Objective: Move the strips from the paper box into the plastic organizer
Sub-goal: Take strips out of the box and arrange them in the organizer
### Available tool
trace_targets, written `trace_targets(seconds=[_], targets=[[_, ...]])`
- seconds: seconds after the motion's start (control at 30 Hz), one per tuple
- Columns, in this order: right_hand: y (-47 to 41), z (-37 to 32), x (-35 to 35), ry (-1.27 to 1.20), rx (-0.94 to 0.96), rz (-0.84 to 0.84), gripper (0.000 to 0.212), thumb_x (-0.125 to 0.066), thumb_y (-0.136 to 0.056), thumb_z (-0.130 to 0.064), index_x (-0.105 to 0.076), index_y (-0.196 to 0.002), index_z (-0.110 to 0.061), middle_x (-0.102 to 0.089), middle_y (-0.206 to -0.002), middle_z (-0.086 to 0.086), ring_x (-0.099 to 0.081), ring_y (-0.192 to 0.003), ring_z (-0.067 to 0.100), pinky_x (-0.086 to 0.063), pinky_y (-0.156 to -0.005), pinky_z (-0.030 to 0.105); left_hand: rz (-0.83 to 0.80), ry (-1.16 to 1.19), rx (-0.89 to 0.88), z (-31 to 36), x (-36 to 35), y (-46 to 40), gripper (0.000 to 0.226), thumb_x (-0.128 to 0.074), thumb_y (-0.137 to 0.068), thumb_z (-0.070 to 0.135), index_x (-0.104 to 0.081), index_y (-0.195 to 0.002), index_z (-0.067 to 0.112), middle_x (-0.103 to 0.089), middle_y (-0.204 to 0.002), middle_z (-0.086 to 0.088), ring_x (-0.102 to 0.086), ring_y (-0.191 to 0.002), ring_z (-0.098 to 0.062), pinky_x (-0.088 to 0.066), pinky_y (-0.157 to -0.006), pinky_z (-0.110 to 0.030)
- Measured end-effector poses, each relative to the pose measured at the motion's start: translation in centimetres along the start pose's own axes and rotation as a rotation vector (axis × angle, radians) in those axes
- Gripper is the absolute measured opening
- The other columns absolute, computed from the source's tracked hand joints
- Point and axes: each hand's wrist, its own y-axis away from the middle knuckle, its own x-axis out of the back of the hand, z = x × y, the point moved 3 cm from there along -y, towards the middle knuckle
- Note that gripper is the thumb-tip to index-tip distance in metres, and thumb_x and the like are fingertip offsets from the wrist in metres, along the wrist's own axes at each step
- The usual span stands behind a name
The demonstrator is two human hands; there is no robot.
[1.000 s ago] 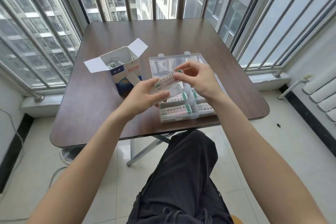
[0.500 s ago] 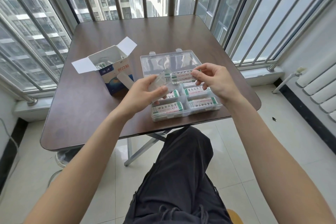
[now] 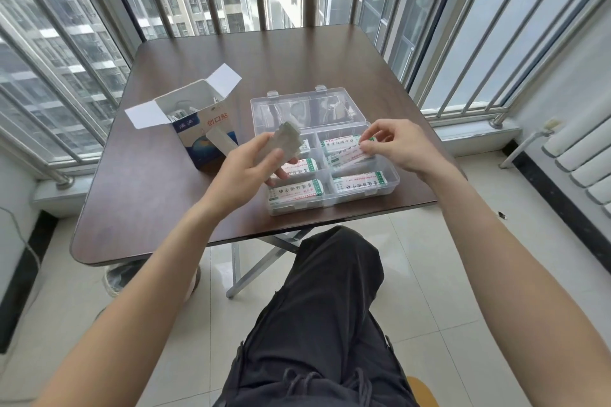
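A clear plastic organizer [image 3: 393, 180] lies open near the table's front edge, its lid [image 3: 307, 109] tipped back. Several compartments hold white strips with green ends. My right hand [image 3: 400, 147] pinches one strip [image 3: 350, 155] low over the middle right compartment. My left hand [image 3: 246, 172] holds a small stack of strips [image 3: 284, 144], blank side up, above the organizer's left side. The blue and white paper box [image 3: 205, 129] stands open to the left, with more strips inside it.
The brown table [image 3: 158, 195] sits against barred windows on the far and left sides. A white radiator [image 3: 582, 155] is at the right. My dark-trousered leg [image 3: 317, 324] is under the front edge, beside the table's metal legs.
My right hand has pulled one strip off the stack and carried it right and down into the organizer's right column. My left hand keeps the rest of the stack.
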Motion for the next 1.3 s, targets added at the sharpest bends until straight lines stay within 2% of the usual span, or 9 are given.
trace_targets(seconds=[0.17, 0.27, 0.33, 0.43, 0.6, 0.67, 0.83, 1.03, 1.3], targets=[[-0.1, -0.8, -0.1, 0.351, 0.028, -0.012, 0.009, -0.075, -0.077, -0.03, -0.072, -0.084, -0.024, -0.054, -0.092, -0.005, -0.05, -0.086, 0.008, -0.037, -0.074, 0.026, -0.019, 0.085, 0.054, 0.2, -0.2, 0.1, 0.018, -0.047, -0.098, 0.017, -0.054, -0.114, 0.015, -0.067, -0.082, 0.01, -0.059, -0.065, 0.001, -0.045, -0.055, -0.013], [0.2, -1.3, 0.0, 0.37, 0.054, 0.08, 0.016, -0.07, -0.081, -0.034, -0.071, -0.092, -0.022, -0.054, -0.096, -0.002, -0.05, -0.088, 0.009, -0.039, -0.076, 0.027, -0.016, 0.019, 0.044, 0.1, -0.3, 0.0, 0.016, -0.046, -0.098, 0.019, -0.053, -0.113, 0.017, -0.068, -0.088, 0.009, -0.058, -0.066, 0.001, -0.044, -0.057, -0.014], [1.2, -2.5, -0.2, 0.208, 0.103, 0.185, 0.021, -0.062, -0.088, -0.037, -0.068, -0.096, -0.018, -0.062, -0.091, -0.001, -0.056, -0.078, 0.009, -0.044, -0.071, 0.024, 0.026, -0.138, -0.064, 0.5, -0.3, 0.2, 0.012, -0.047, -0.098, 0.02, -0.052, -0.108, 0.019, -0.067, -0.09, 0.011, -0.06, -0.072, 0.001, -0.045, -0.062, -0.015], [2.7, -4.8, -2.2, -0.289, 0.054, -0.027, 0.031, -0.054, -0.093, -0.04, -0.061, -0.106, -0.013, -0.066, -0.085, 0.002, -0.063, -0.061, 0.011, -0.052, -0.059, 0.024, 0.105, -0.476, -0.374, 1.3, -0.7, 0.5, 0.015, -0.051, -0.096, 0.017, -0.057, -0.109, 0.012, -0.067, -0.1, 0.0, -0.062, -0.089, -0.012, -0.05, -0.076, -0.025], [3.1, -5.5, -4.7, -0.605, 0.014, -0.251, 0.031, -0.066, -0.087, -0.017, -0.057, -0.116, -0.008, -0.069, -0.09, 0.006, -0.069, -0.079, 0.017, -0.059, -0.074, 0.03, 0.135, -0.77, -0.561, 1.4, -1.4, 0.5, 0.026, -0.063, -0.086, 0.011, -0.06, -0.111, 0.008, -0.063, -0.106, -0.006, -0.052, -0.097, -0.02, -0.043, -0.081, -0.025], [2.8, -4.8, -5.0, -0.571, 0.042, -0.216, 0.029, -0.07, -0.084, -0.01, -0.061, -0.111, -0.009, -0.069, -0.091, 0.007, -0.067, -0.081, 0.015, -0.057, -0.079, 0.031, 0.118, -0.736, -0.544, 1.1, -1.6, 0.5, 0.033, -0.067, -0.084, 0.013, -0.059, -0.115, 0.009, -0.062, -0.109, -0.006, -0.05, -0.1, -0.018, -0.041, -0.084, -0.025], [2.7, -4.5, -4.8, -0.441, 0.123, -0.107, 0.016, -0.072, -0.081, -0.007, -0.068, -0.096, -0.008, -0.068, -0.089, 0.009, -0.064, -0.075, 0.014, -0.054, -0.068, 0.022, 0.072, -0.429, -0.347, 0.2, -0.6, 1.0, 0.054, -0.071, -0.08, 0.036, -0.052, -0.127, 0.017, -0.061, -0.112, 0.005, -0.055, -0.102, -0.006, -0.044, -0.087, -0.016], [2.6, -4.5, -6.0, -0.192, 0.225, -0.084, 0.015, -0.074, -0.079, -0.013, -0.066, -0.082, -0.026, -0.068, -0.086, 0.006, -0.067, -0.075, 0.019, -0.056, -0.071, 0.027, 0.135, -0.368, -0.214, -1.6, 0.8, 1.9, 0.018, -0.068, -0.084, 0.028, -0.068, -0.103, 0.026, -0.061, -0.086, 0.016, -0.054, -0.082, -0.003, -0.042, -0.074, -0.025], [2.6, -4.8, -6.4, 0.236, 0.346, -0.09, 0.004, -0.07, -0.078, -0.027, -0.067, -0.079, -0.029, -0.068, -0.078, -0.011, -0.059, -0.075, 0.006, -0.052, -0.076, 0.038, 0.1, -0.515, -0.234, -1.5, 0.6, 2.0, 0.016, -0.068, -0.083, 0.037, -0.073, -0.095, 0.028, -0.056, -0.087, 0.023, -0.045, -0.086, -0.009, -0.037, -0.083, -0.038]])
